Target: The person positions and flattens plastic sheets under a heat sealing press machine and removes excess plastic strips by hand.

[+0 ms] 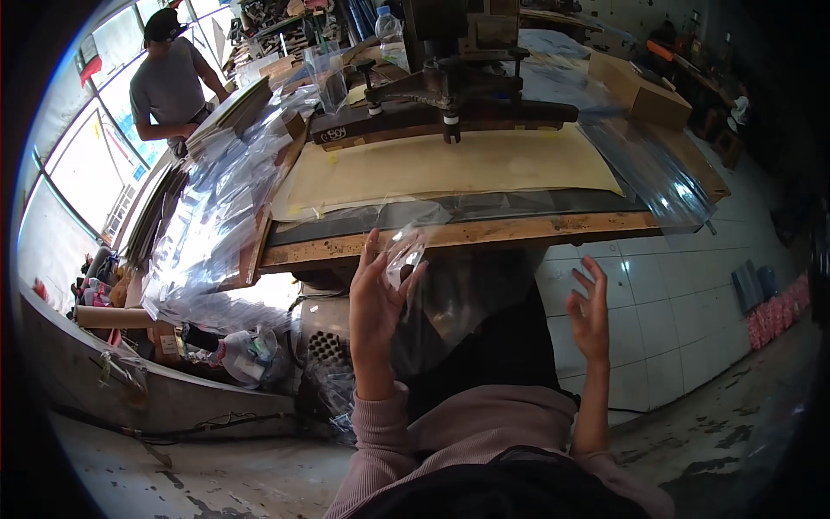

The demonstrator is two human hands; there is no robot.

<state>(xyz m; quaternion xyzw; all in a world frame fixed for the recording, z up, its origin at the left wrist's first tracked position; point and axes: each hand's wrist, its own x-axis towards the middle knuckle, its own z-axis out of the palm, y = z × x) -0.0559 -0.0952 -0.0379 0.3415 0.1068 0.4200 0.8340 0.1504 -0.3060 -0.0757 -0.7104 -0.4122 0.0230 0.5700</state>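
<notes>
My left hand (pixel 378 290) is raised at the near edge of the work table, with a thin clear plastic sheet (pixel 445 303) caught between its thumb and fingers. The sheet is see-through and hangs down in front of my dark trousers; its upper part reaches over the wooden table edge (pixel 467 232). To the right, my right hand (pixel 591 310) is held up over the tiled floor, fingers apart and nothing in them. A pale yellow board (pixel 458 169) lies flat on the table beyond my hands, under a dark metal press (pixel 445 108).
Piled clear plastic sheets (pixel 207 208) cover the table's left side. More clear sheets (pixel 648 173) overhang at right, near a cardboard box (pixel 638 89). A plastic bottle (pixel 388 30) stands behind. At far left stands another person (pixel 173 82). A pink bundle (pixel 776 313) lies on the floor.
</notes>
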